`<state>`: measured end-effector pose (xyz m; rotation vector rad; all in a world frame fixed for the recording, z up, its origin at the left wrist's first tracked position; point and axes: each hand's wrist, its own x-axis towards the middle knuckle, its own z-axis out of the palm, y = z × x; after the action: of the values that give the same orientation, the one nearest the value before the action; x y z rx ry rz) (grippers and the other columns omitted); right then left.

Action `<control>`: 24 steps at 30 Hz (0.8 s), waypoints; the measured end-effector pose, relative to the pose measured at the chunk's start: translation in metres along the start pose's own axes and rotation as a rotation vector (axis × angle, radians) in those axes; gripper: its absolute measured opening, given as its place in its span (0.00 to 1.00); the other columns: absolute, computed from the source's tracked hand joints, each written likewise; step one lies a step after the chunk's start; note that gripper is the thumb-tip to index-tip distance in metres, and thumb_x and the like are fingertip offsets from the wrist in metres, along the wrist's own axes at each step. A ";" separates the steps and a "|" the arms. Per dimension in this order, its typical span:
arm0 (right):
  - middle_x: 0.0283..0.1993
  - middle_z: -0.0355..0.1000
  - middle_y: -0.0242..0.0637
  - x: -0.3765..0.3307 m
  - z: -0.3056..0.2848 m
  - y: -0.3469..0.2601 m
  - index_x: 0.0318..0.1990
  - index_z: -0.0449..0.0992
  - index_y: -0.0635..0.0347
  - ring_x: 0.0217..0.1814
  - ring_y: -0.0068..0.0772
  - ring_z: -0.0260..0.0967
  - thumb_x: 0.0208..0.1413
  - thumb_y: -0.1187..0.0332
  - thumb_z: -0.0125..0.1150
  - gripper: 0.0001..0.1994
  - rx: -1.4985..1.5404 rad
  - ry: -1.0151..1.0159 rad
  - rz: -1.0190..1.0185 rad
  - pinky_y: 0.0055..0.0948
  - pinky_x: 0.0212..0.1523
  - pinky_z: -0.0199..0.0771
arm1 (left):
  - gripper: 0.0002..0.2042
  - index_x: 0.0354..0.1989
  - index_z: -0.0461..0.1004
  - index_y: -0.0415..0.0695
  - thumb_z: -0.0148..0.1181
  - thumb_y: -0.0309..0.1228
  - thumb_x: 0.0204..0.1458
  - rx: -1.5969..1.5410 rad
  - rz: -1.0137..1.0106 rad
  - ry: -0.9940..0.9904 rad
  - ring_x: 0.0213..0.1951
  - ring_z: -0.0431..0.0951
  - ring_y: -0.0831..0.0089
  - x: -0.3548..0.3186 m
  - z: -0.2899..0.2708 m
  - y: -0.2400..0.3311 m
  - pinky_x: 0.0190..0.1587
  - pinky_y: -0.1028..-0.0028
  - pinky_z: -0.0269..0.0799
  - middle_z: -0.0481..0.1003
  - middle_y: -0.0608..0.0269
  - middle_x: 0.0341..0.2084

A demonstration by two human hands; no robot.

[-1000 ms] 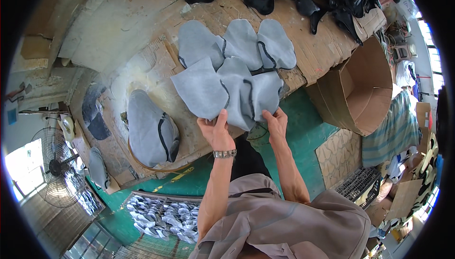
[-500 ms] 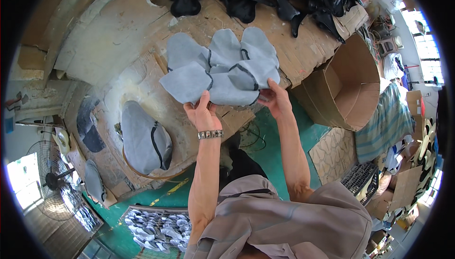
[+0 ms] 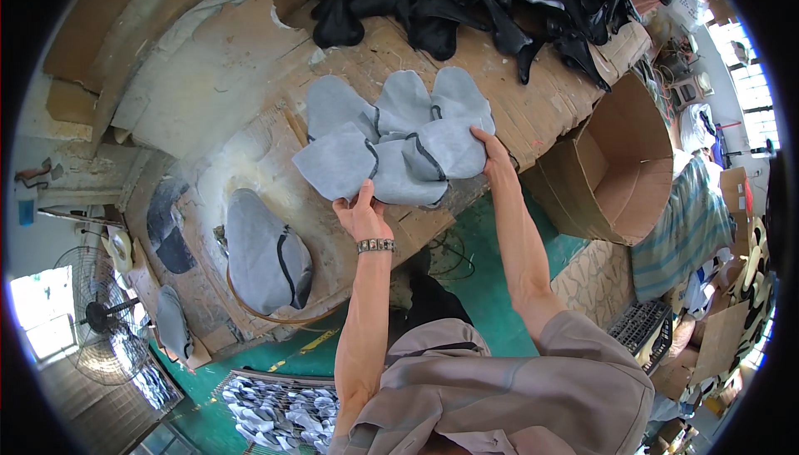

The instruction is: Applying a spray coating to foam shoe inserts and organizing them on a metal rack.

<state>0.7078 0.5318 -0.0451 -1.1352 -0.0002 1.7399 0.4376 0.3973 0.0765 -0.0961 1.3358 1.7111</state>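
Note:
Grey fabric pieces (image 3: 337,164) with black edging lie in two overlapping rows on the cardboard-covered table in front of me. My left hand (image 3: 364,218), with a linked bracelet at the wrist, pinches the near edge of the front row, thumb on top and fingers partly beneath. At the right end of that row, my right hand (image 3: 496,158) grips the rounded edge of the rightmost grey piece (image 3: 454,145). Its fingers are mostly hidden under the fabric. To the left, a larger grey fabric-covered form (image 3: 260,251) with a black band rests on the table.
A heap of glossy black moulded pieces (image 3: 433,5) covers the table's far side. An open cardboard box (image 3: 574,180) stands at the right. At the lower left are a wire fan (image 3: 98,315) and a rack of several grey pieces (image 3: 279,409).
My right hand has moved up and right, from the near edge to the end piece, which now lies flatter. My left hand keeps its pinch. The whole view has shifted slightly.

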 end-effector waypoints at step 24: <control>0.55 0.76 0.48 -0.157 0.253 -0.095 0.68 0.64 0.65 0.49 0.42 0.80 0.57 0.83 0.59 0.29 -0.221 -0.392 -0.575 0.41 0.50 0.85 | 0.09 0.41 0.74 0.41 0.66 0.20 0.55 -0.195 0.215 -0.476 0.44 0.80 0.68 -0.014 0.072 0.244 0.48 0.67 0.80 0.79 0.60 0.41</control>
<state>0.6114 0.5837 0.2477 -0.8178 -0.7054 1.4264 0.3090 0.4521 0.2893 0.3362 0.8490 1.8910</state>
